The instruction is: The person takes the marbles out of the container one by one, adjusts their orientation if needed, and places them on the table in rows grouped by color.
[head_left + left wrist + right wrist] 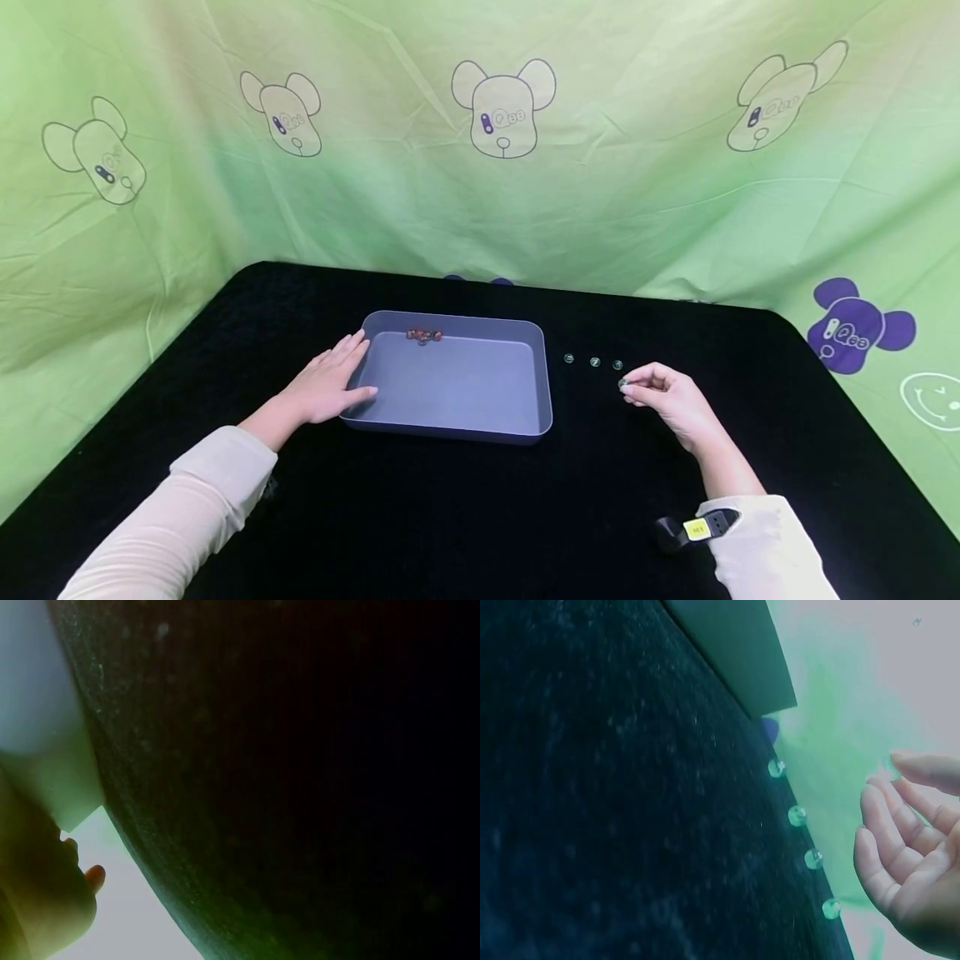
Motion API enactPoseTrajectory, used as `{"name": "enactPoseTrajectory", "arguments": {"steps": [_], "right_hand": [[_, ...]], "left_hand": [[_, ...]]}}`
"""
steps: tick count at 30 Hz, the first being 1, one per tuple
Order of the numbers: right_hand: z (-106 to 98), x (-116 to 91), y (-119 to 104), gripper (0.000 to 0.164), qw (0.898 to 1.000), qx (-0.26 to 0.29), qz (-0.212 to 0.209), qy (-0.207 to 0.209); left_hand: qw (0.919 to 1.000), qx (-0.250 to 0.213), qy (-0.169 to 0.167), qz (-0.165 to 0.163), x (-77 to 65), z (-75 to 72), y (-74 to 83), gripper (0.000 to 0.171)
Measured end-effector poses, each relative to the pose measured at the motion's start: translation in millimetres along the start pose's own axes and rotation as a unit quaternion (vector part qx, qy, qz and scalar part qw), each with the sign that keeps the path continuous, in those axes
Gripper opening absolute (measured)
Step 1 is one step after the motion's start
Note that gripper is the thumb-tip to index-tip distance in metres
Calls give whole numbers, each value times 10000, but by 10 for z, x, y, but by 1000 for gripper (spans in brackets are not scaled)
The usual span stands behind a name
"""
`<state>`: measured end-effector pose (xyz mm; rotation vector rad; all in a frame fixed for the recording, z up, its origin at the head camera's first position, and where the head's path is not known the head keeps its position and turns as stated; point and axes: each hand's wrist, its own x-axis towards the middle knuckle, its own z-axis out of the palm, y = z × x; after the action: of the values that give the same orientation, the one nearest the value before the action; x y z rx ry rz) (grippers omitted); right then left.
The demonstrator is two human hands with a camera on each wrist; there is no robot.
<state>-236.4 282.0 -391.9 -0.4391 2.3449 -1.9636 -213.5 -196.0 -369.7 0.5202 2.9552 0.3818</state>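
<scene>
1. Your right hand (671, 400) is to the right of the tray (480, 379), thumb and forefinger pinching a small pinched marble (622, 383) of clear, greenish glass; the other fingers curl loosely beneath.
2. Your left hand (326, 387) rests on the tray's left wall, fingers straight and close together, thumb apart and reaching over the rim.
3. Right of the tray, on the black worktop (450, 517), stand glass marbles (595, 362) in a loose row. The head view shows three; the right wrist view shows four, so your hand probably hides one.
4. Inside the tray, by its far wall toward the left, the reddish marbles (423, 335) sit clustered; their count is hard to tell.
5. Watch the pinch: so small and smooth a ball could squirt out if you squeeze off-centre. A knuckle brushing the row could set its nearest marble rolling away from the tray.
6. Leaning on the tray's left wall might tip or slide it, scattering the reddish cluster.
7. Behind the tray, the green backdrop (375, 200) repeats "Qee" on cartoon heads. The yellow label (697, 529) at your right cuff is too small to read.
</scene>
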Motion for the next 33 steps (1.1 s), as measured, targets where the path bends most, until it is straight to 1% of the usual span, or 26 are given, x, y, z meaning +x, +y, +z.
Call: {"name": "enactPoseTrajectory", "arguments": {"steps": [1,3,6,8,12,15,18,22,24,25,28,30,33], "right_hand": [[-12,-11,-11,12,10000,-33,-43,-42],[-43,-25,5,10,10000,-30,-29,12],[-104,-34,56,14,9998,-172,15,68],[-151,-34,106,16,9998,-90,76,159],[-257,-42,183,21,9998,-62,90,184],[-318,-54,194,23,9997,-57,97,201],[-356,-74,144,20,9997,-138,97,178],[-363,-110,38,6,9990,-288,188,283],[-352,-131,-33,7,9988,-325,212,306],[-343,-139,-61,9,9988,-256,241,341],[-335,-156,-127,11,9987,-279,272,314],[-347,-154,-129,13,9985,-159,386,344],[-376,-146,-115,15,9980,-241,468,358]], "left_hand": [[10000,1,-3,-3,1,1,-1,76],[10000,15,-16,-1,5,6,-8,76],[10000,16,-30,-27,8,12,-12,76],[10000,18,-30,-15,10,13,-16,76],[10000,1,-36,-8,13,10,-9,75],[10000,11,-57,-20,15,9,-5,76],[10000,18,-44,-26,15,8,-7,75],[10000,23,-4,2,13,6,-7,75],[10000,26,28,24,11,8,-7,75],[10000,29,39,39,11,11,-10,75],[10000,29,59,45,14,20,-14,75],[10000,33,64,49,17,25,-20,75],[10000,34,69,60,17,28,-22,75]]}}
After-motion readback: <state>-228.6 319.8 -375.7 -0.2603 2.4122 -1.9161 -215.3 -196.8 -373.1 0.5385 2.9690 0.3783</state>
